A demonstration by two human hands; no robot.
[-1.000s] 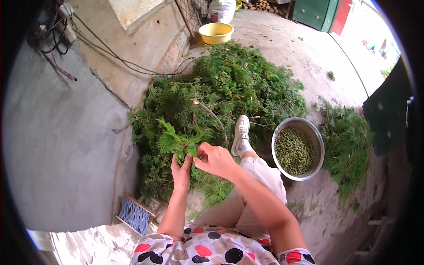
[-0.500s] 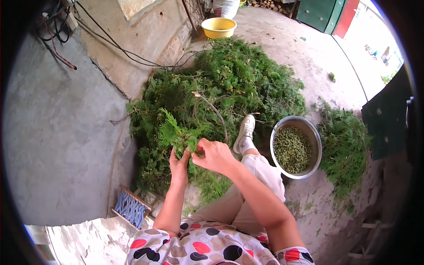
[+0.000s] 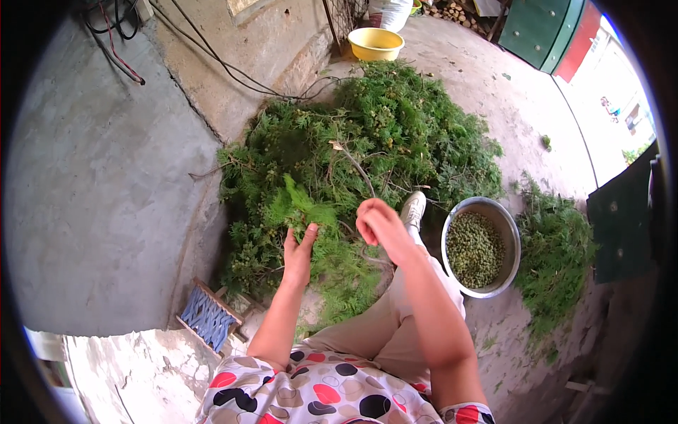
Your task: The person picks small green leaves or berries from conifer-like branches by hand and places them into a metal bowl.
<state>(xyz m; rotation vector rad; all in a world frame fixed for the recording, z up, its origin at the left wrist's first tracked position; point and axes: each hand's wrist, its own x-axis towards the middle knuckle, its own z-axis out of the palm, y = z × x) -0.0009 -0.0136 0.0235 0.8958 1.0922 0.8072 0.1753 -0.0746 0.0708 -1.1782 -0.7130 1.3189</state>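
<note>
My left hand [image 3: 299, 260] grips a leafy evergreen sprig [image 3: 295, 205], thumb laid over its stem, above the near side of a large heap of green branches [image 3: 424, 124]. My right hand [image 3: 381, 227] is apart from the sprig, over the heap near my shoe, its fingers curled in. Whatever those fingers hold is hidden and slightly blurred. To the right of my leg stands a round metal pot [image 3: 514, 247], part filled with small green cones [image 3: 474, 247]. A bare cut branch [image 3: 358, 169] sticks out of the heap.
More cut greenery [image 3: 556, 244] lies right of the pot. At the far end sits a yellow basin [image 3: 376, 46]. A low stool with a woven blue seat [image 3: 207, 318] is at my left. Dark cables [image 3: 212, 53] run along the wall. A green door [image 3: 540, 32] stands far right.
My right hand has left the sprig and moved right, toward the pot, with fingers curled. My left hand keeps holding the sprig. The whole view has shifted slightly.
</note>
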